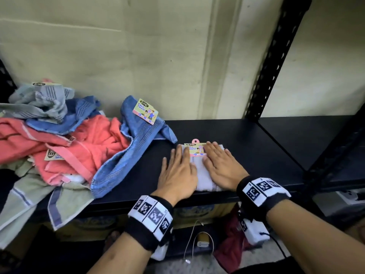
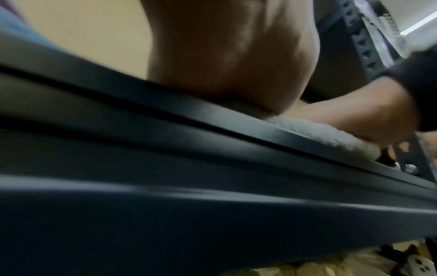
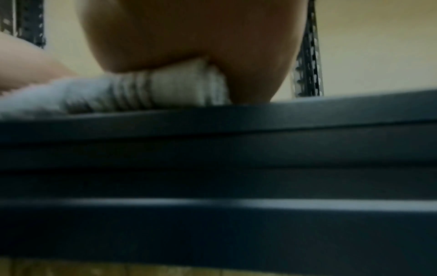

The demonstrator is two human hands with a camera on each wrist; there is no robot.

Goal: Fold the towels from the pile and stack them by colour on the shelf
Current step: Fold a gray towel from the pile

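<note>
Left hand (image 1: 177,171) and right hand (image 1: 221,167) flat, fingers straight, pressing folded white striped terry towel (image 1: 203,171) on black metal shelf (image 1: 256,147). First towel folded; crumpled multicoloured towel pile (image 1: 65,139) left of hands, unfolded.

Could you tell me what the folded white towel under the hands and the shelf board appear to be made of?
Folded white towel: looks like terry cloth, probably cotton; its edge is fuzzy and looped in the left wrist view, with woven grey stripes.
Shelf board: smooth, matt black, likely painted metal or laminate; the perforated upright suggests steel framing.
</note>
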